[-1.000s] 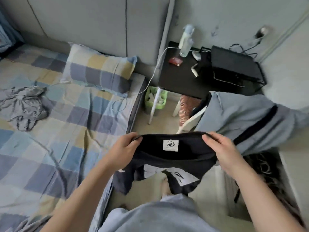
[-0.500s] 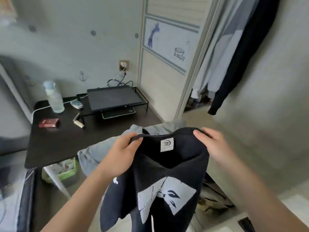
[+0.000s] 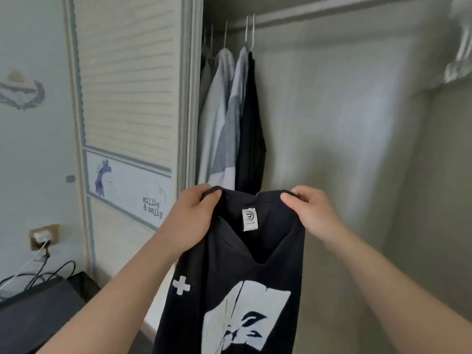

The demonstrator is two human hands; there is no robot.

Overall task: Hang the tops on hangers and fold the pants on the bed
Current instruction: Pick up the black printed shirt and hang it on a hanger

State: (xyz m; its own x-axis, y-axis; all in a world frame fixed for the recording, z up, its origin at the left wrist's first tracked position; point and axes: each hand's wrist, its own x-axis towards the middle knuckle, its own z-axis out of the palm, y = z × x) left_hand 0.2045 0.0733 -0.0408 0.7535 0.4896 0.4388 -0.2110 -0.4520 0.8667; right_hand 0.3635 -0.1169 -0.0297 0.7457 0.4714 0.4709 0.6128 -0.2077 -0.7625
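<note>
We see the black top (image 3: 229,277) held up in front of the open wardrobe (image 3: 344,111), low in its opening and just under the hems of the clothes hung inside. It hangs by its neckline, stretched between two hands. The left hand (image 3: 194,221) grips the left side of the collar, thumb over the edge and fingers curled behind the cloth. The right hand (image 3: 311,213) pinches the right side in the same way, thumb in front. Between the hands a white label (image 3: 249,219) is sewn inside the back of the neck, and the front neckline dips in a V under it. Lower on the cloth we make out a large white print (image 3: 245,318) and, to its left, a small white cross (image 3: 181,284). The hem runs out of view at the bottom.

Inside the wardrobe, at its left end, several hung garments (image 3: 224,118) sit close together: pale grey and white ones, then a dark one (image 3: 251,129) on the right. Their wire hooks (image 3: 249,31) reach up to a rail (image 3: 319,8) along the top. At the wardrobe's upper right corner a pale shape (image 3: 459,54) is too blurred for us to name.

Left of the wardrobe opening stands its slatted sliding door (image 3: 127,85), with a giraffe picture (image 3: 102,177) and the words "millie & sally" (image 3: 152,206) on a panel. Further left of the wardrobe, on the wall, are a wall socket (image 3: 44,236) with a plug in it, cables (image 3: 38,274) and a dark flat surface (image 3: 33,307).
</note>
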